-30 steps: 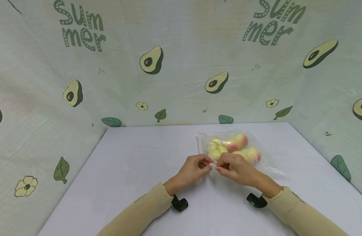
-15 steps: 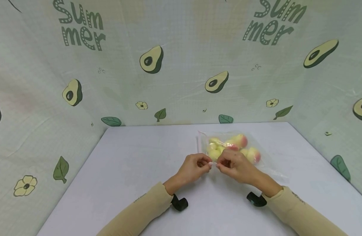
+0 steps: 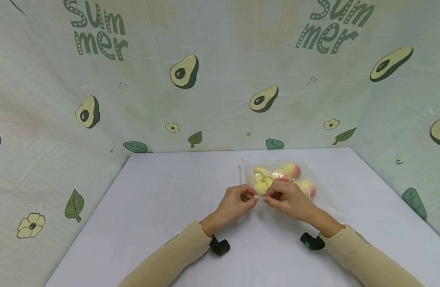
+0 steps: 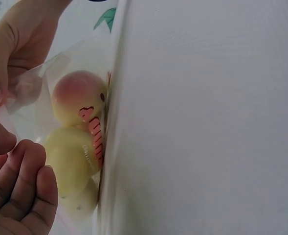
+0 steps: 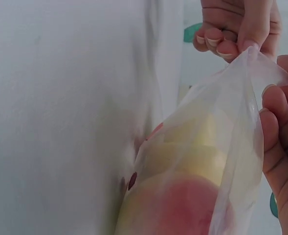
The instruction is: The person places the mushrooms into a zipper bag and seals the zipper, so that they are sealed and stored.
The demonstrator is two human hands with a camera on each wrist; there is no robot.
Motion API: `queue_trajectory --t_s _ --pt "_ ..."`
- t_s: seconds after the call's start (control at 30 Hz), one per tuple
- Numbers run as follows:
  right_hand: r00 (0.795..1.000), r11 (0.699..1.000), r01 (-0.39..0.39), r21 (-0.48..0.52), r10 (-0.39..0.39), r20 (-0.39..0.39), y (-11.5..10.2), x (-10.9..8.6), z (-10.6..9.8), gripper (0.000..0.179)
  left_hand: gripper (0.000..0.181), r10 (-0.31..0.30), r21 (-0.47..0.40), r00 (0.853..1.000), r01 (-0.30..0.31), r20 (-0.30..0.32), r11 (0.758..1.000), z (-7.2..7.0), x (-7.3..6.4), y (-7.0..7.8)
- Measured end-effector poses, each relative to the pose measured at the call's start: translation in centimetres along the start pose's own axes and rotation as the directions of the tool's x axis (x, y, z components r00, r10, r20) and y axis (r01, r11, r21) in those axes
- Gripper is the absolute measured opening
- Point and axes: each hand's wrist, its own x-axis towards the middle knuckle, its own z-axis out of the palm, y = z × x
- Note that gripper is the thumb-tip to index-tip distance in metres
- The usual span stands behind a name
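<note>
A clear zip bag lies on the right half of the table, with a pink line along its mouth. Inside are several yellow figures with pink ends; one figure shows a dark eye and a striped scarf marking in the left wrist view. My left hand pinches the bag's near edge between thumb and forefinger. Just to its right, my right hand pinches the same edge, a short stretch of plastic between them. In the right wrist view the bag's corner is drawn up to the fingertips.
The white table reaches back to a cloth wall printed with avocados, leaves and lettering. More printed cloth rises at both sides. Black wrist cameras hang under the sleeves.
The right hand has shifted slightly up and away, its grip still on the bag's edge. The left hand stays nearly in place. The figures in the bag have barely moved.
</note>
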Motion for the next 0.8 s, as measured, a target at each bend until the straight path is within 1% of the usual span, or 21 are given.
queue_trajectory --t_s 0.13,0.33,0.6,0.8 --pt "1.000 1.000 -0.020 0.019 0.020 -0.001 -0.9 0.3 -0.2 0.027 0.005 0.004 0.002 1.000 -0.004 -0.006 1.000 0.1 0.1 0.0" --pt "0.999 0.999 -0.032 0.024 0.032 0.002 -1.1 0.3 -0.2 0.026 0.006 -0.003 -0.006 1.000 0.003 -0.005 1.000 0.1 0.1 0.0" --pt "0.992 0.992 -0.122 0.014 0.121 0.041 -1.2 0.2 -0.4 0.023 0.009 0.015 0.010 1.000 -0.015 0.000 1.000 -0.2 0.4 -0.3" --pt "0.995 0.994 -0.099 0.040 0.098 0.027 -1.5 0.3 -0.5 0.023 0.010 0.010 0.013 1.000 -0.010 0.006 1.000 -0.5 0.8 -0.6"
